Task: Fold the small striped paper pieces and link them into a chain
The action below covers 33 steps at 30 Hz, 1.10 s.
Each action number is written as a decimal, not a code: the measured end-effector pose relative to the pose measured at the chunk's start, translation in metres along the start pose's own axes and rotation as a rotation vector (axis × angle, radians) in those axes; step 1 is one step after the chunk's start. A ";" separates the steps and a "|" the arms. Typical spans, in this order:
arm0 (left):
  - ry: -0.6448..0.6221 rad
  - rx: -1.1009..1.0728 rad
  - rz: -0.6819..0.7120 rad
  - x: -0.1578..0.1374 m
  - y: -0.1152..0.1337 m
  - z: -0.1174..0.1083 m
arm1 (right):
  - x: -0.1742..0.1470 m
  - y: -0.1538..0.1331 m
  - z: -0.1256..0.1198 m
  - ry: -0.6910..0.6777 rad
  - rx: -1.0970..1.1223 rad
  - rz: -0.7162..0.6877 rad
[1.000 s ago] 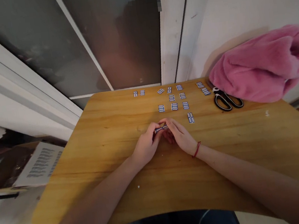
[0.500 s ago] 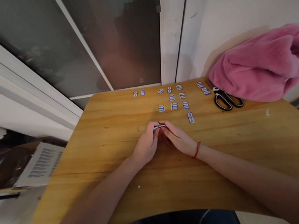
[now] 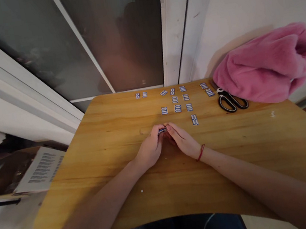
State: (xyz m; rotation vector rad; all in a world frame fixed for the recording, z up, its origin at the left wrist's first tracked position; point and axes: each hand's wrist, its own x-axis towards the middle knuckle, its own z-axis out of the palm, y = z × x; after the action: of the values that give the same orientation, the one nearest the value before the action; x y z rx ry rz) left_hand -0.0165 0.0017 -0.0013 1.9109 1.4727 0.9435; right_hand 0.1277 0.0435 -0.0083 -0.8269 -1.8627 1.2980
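Observation:
My left hand (image 3: 149,147) and my right hand (image 3: 183,140) meet over the middle of the wooden table (image 3: 112,211). Between their fingertips is a small blue-and-white striped piece (image 3: 161,130), mostly hidden by the fingers. Both hands are closed in a pinch on it. Beyond them lie several similar flat striped pieces, the nearest being a piece (image 3: 194,120) to the right of my right hand. A stacked-looking piece (image 3: 177,108) and a single piece (image 3: 164,110) lie straight ahead. A red cord bracelet (image 3: 201,152) circles my right wrist.
Black-handled scissors (image 3: 232,102) lie at the back right, blades hidden under a pink plush cloth (image 3: 265,64). A glass-panelled door (image 3: 121,50) stands behind the table. An open cardboard box (image 3: 39,168) sits lower, to the left. A tiny white scrap (image 3: 141,191) lies near the front.
My right thumb has shifted up over the right end of the striped piece, so less of it shows. My arms stay in nearly the same place; the view has moved slightly.

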 end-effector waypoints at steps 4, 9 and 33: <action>0.014 -0.040 -0.006 0.001 0.003 0.000 | 0.000 0.002 0.000 0.032 -0.036 0.001; 0.037 -0.083 -0.007 0.000 0.003 -0.001 | 0.001 0.004 0.000 0.085 -0.049 0.015; 0.133 0.076 0.006 0.005 -0.010 -0.010 | 0.003 0.001 -0.008 0.210 -0.327 -0.077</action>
State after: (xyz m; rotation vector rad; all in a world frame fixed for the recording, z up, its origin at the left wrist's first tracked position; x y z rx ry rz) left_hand -0.0291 0.0093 -0.0017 1.9394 1.6006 1.0482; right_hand 0.1327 0.0503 -0.0065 -1.0074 -1.9401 0.8345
